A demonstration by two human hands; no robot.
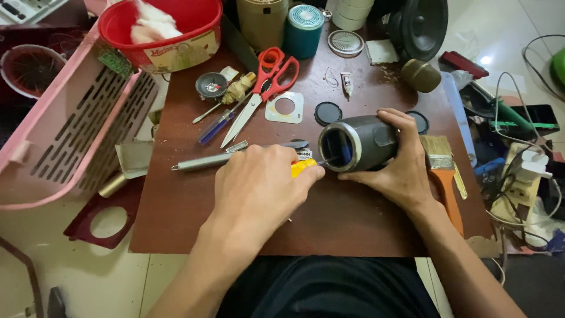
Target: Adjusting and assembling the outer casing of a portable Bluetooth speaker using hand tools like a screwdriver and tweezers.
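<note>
My right hand (395, 162) grips a dark grey cylindrical speaker shell (359, 141) lying on its side on the brown board (329, 218), its open end facing left. My left hand (259, 188) is closed on a yellow-handled screwdriver (303, 166); the thin shaft points into the shell's open end. Blue parts show inside the opening.
Red scissors (268, 82), a blue-handled screwdriver (215, 128), a metal rod (203, 162), round caps (328, 112), a paintbrush (444, 171), a teal speaker (303, 30) and a red tub (162, 29) lie around. A pink basket (76, 118) stands left; cables and a power strip (518, 182) sit right.
</note>
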